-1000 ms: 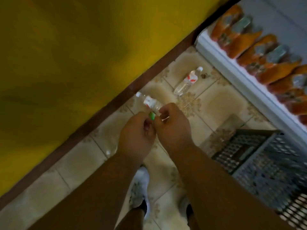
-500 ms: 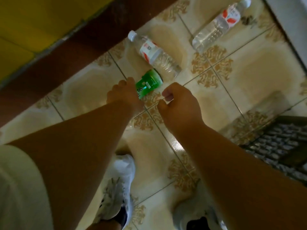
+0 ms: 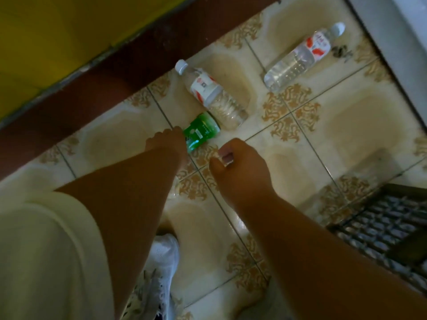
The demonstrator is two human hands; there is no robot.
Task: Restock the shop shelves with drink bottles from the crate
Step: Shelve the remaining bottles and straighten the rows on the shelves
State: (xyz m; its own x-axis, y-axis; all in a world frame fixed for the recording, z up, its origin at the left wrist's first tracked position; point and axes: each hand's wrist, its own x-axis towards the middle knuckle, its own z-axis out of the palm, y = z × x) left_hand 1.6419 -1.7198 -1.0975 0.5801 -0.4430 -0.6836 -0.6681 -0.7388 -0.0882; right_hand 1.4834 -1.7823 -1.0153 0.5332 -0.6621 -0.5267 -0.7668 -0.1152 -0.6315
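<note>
Drink bottles are seen on the tiled floor point(image 3: 360, 125), not on any shelf. A green bottle point(image 3: 201, 132) is gripped at its near end by the left hand point(image 3: 167, 146), low over the floor, with its far end just beside the base of a clear bottle point(image 3: 211, 93) lying on its side. A second clear bottle point(image 3: 302, 57) is lying well apart, towards the white edge at the upper right. The right hand point(image 3: 240, 162) is held just beside the green bottle, its fingers curled in on themselves with nothing seen between them. The crate point(image 3: 383, 229) is glimpsed at the lower right; no bottles can be made out in the part shown. No shelf is in view. By this showing, the restocking is judged far from finished: three bottles at least are left to be lifted and shelved.
</note>
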